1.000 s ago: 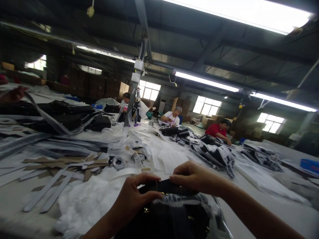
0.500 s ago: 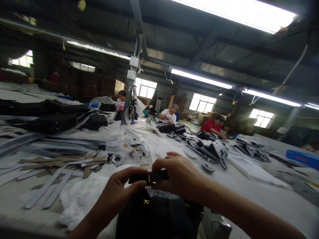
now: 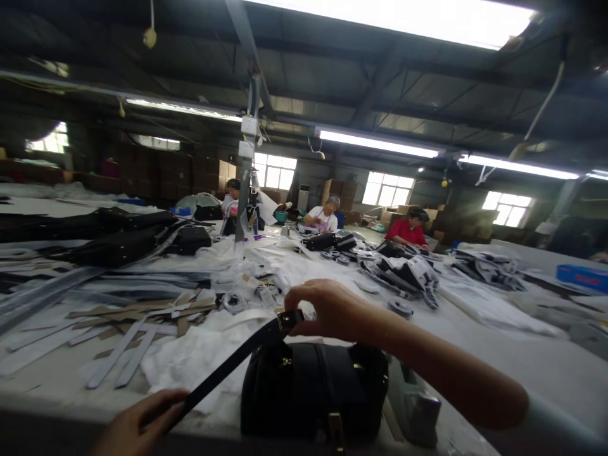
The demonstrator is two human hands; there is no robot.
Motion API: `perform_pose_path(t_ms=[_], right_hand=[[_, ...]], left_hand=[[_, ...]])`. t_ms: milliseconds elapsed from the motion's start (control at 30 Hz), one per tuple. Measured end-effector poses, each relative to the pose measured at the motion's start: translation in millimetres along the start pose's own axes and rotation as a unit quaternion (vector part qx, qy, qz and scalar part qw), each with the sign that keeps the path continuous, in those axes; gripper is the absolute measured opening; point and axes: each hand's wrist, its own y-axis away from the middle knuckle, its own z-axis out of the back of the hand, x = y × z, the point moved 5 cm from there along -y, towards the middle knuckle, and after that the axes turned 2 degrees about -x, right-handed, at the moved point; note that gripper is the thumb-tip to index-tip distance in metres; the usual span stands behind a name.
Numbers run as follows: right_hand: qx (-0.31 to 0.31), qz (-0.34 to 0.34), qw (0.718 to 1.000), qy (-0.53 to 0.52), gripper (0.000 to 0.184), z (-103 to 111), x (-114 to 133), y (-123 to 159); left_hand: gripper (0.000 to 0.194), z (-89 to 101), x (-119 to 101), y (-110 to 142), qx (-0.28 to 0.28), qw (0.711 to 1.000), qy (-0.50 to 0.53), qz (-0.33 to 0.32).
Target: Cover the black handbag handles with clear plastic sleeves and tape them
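A black handbag point(image 3: 313, 392) with gold fittings stands at the near edge of the white table point(image 3: 522, 373). A black strap point(image 3: 228, 370) with a gold buckle stretches diagonally above the bag's left side. My right hand point(image 3: 327, 310) pinches the strap's buckle end above the bag. My left hand point(image 3: 137, 421), low at the table's front edge, is closed round the strap's other end and holds it taut.
White wrapping paper point(image 3: 190, 361), grey and brown strips point(image 3: 123, 316) and tape rolls litter the table. Black bags point(image 3: 118, 240) are piled at the left. Three people sit working at the far end. A pole point(image 3: 244, 183) rises mid-table.
Both hands were together at the buckle over the bag. My left hand has slid down and to the left along the strap, drawing it out straight; my right hand stays at the buckle.
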Motion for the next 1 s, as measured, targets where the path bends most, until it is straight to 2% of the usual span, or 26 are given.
perform_pose_path(t_ms=[67,100,133,200,233,300,400,433,467,500,567,600,667,767,867,1000], right_hand=[[-0.033,0.020,0.999,-0.034,0.028,-1.8,5.4,-1.1],[-0.046,0.027,0.998,-0.040,0.028,-2.8,7.6,-1.1],[-0.058,0.031,0.997,-0.037,0.028,-3.9,9.4,-0.7],[-0.082,0.036,0.996,-0.016,0.028,-4.3,12.9,2.9],[-0.098,0.037,0.995,-0.006,0.029,-3.1,14.5,6.9],[-0.150,0.016,0.989,-0.001,0.029,2.3,15.7,21.4],[-0.254,-0.102,0.961,-0.040,0.012,4.6,6.1,59.6],[-0.262,-0.157,0.949,-0.080,0.018,-2.5,-0.2,73.4],[-0.243,-0.210,0.937,-0.139,0.032,-15.3,-6.7,85.5],[-0.198,-0.254,0.919,-0.225,0.044,-33.4,-12.2,94.7],[-0.124,-0.309,0.853,-0.401,0.054,-70.1,-17.1,106.4],[-0.116,-0.318,0.817,-0.468,0.056,-83.0,-17.3,108.2],[-0.148,-0.308,0.748,-0.570,0.056,-94.7,-16.0,105.7],[-0.233,-0.266,0.667,-0.656,0.050,-85.2,-12.1,96.5],[-0.287,-0.257,0.628,-0.676,0.044,-67.4,-9.8,90.6],[-0.312,-0.268,0.588,-0.697,0.038,-58.9,-9.8,88.3]], left_hand=[[0.043,-1.8,-47.1,1.5,-0.002,0.999,-0.041,-0.037],[0.049,-1.9,-79.5,1.7,-0.022,0.996,-0.038,-0.083],[0.053,-5.8,-114.8,2.3,-0.010,0.989,-0.019,-0.146],[0.054,-17.5,-179.6,4.3,0.044,0.966,0.027,-0.254],[0.052,-26.4,-204.6,5.2,0.098,0.953,0.038,-0.284],[0.048,-45.9,-237.0,7.6,0.226,0.923,0.040,-0.310],[0.041,-61.2,-245.5,4.8,0.323,0.906,0.086,-0.259],[0.039,-63.0,-242.0,2.9,0.337,0.904,0.117,-0.235],[0.037,-64.1,-237.4,1.5,0.349,0.900,0.151,-0.213],[0.035,-65.1,-232.6,1.0,0.364,0.892,0.182,-0.197],[0.034,-66.5,-224.9,2.4,0.396,0.870,0.234,-0.177],[0.034,-67.0,-222.6,4.1,0.409,0.861,0.247,-0.173],[0.035,-67.8,-221.2,8.4,0.424,0.852,0.250,-0.176],[0.036,-67.6,-225.0,13.0,0.413,0.860,0.231,-0.188],[0.037,-67.8,-230.9,14.3,0.398,0.869,0.233,-0.181],[0.039,-72.3,-238.2,16.7,0.406,0.864,0.241,-0.176]])
